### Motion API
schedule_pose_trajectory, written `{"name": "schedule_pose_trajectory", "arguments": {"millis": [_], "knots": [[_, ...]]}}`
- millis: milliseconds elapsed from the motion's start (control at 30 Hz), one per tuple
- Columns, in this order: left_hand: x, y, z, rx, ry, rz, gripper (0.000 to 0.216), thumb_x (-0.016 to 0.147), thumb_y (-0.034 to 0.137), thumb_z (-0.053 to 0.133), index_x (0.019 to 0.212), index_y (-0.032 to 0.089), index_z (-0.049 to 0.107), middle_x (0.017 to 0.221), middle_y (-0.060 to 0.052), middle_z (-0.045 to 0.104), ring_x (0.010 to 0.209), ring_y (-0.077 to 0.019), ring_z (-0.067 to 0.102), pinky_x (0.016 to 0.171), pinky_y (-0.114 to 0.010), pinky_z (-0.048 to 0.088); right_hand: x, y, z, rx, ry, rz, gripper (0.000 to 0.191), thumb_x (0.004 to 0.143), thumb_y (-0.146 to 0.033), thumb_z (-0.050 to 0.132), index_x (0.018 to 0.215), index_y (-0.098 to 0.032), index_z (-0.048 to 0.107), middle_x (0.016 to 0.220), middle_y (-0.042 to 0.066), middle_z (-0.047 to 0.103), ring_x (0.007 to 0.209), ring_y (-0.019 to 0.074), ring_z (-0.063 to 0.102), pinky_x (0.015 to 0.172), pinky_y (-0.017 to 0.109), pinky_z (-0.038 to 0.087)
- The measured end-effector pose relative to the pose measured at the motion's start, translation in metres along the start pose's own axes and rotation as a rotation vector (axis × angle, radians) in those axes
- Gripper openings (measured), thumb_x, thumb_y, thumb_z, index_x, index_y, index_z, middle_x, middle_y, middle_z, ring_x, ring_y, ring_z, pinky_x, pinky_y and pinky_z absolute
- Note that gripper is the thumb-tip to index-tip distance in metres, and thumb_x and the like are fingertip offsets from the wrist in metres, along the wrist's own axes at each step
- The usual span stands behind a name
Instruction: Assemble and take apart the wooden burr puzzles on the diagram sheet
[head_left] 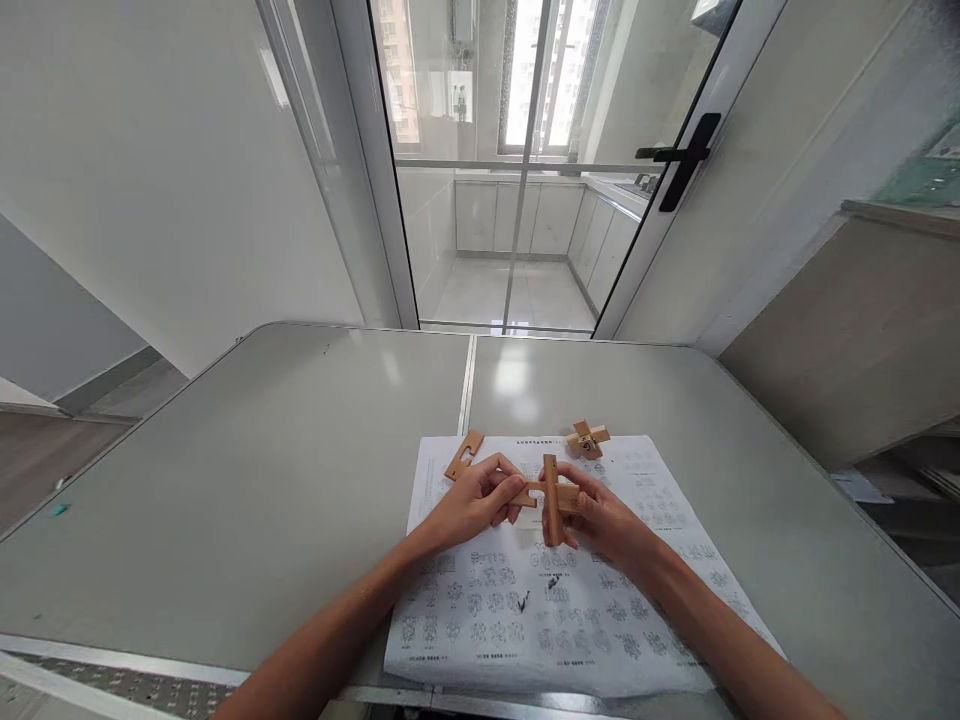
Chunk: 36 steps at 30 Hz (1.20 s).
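Between my two hands are flat wooden puzzle pieces, held just above a printed sheet. My left hand (pixel 487 498) pinches a notched wooden puzzle piece (pixel 531 498) by its left end. My right hand (pixel 596 510) grips a long upright wooden puzzle piece (pixel 552 500), crossed with another piece (pixel 568 497) partly covered by my fingers. The left piece reaches the upright one; whether they interlock I cannot tell. Beyond my left hand a loose notched wooden piece (pixel 454 463) lies on the sheet's upper edge. An assembled wooden burr puzzle (pixel 587 439) sits beyond my right hand.
The large paper sheet (pixel 517 660) with printed diagrams covers the table's front middle. The grey table (pixel 262 480) has a metal seam and edge. Behind it stands a glass door with a black handle (pixel 684 160). A small teal bit (pixel 60 509) lies near the left edge.
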<state>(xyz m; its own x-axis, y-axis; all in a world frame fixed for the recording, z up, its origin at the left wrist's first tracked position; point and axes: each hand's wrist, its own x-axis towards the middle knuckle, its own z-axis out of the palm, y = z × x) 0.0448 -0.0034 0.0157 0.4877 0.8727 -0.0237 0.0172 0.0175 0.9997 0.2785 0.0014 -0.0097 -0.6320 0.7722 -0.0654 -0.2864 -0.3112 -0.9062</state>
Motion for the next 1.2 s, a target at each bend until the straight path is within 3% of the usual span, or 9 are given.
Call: {"name": "schedule_pose_trajectory", "arguments": {"millis": [300,433,667,800,1200], "knots": [[0.002,-0.003,0.002,-0.036,0.005,0.012,0.047,0.1,0.065,0.06,0.093,0.02,0.053,0.066,0.002,0.065,0.051,-0.0081,0.043,0.052,-0.023,0.033,0.001,0.003,-0.005,0.01,0.041,0.004,0.079,0.065,-0.077,0.09,0.116,-0.025,0.059,0.065,-0.004,0.068,0.039,0.0094,0.048,0.046,0.025,0.041],[0.001,-0.003,0.003,-0.04,-0.022,0.013,0.046,0.101,0.064,0.06,0.092,0.019,0.053,0.069,0.0,0.068,0.049,-0.0074,0.042,0.049,-0.022,0.03,-0.001,0.005,-0.008,0.005,0.041,0.017,0.082,0.061,-0.078,0.091,0.115,-0.026,0.057,0.06,-0.004,0.068,0.041,0.016,0.059,0.044,0.027,0.048],[0.003,-0.005,0.002,-0.038,0.048,0.01,0.046,0.101,0.064,0.058,0.093,0.02,0.054,0.069,0.002,0.066,0.05,-0.0079,0.043,0.051,-0.023,0.03,0.001,0.003,-0.005,0.048,0.128,-0.006,0.073,0.067,-0.073,0.091,0.113,-0.028,0.056,0.06,-0.005,0.067,0.042,0.0181,0.063,0.044,0.028,0.049],[0.004,-0.006,0.001,-0.024,0.058,0.003,0.046,0.102,0.065,0.057,0.094,0.02,0.054,0.069,0.002,0.066,0.051,-0.0086,0.044,0.051,-0.023,0.031,0.0,0.002,-0.003,0.048,0.186,0.021,0.063,0.078,-0.074,0.083,0.109,-0.027,0.057,0.059,-0.002,0.07,0.046,0.0196,0.066,0.044,0.027,0.047],[0.002,0.001,0.009,-0.048,0.014,-0.013,0.047,0.101,0.065,0.058,0.092,0.019,0.054,0.071,0.0,0.068,0.05,-0.0071,0.043,0.05,-0.023,0.03,-0.008,-0.009,0.003,0.094,0.1,-0.056,0.046,0.085,-0.058,0.085,0.105,-0.025,0.06,0.063,-0.003,0.07,0.042,0.0168,0.063,0.042,0.028,0.057]]}}
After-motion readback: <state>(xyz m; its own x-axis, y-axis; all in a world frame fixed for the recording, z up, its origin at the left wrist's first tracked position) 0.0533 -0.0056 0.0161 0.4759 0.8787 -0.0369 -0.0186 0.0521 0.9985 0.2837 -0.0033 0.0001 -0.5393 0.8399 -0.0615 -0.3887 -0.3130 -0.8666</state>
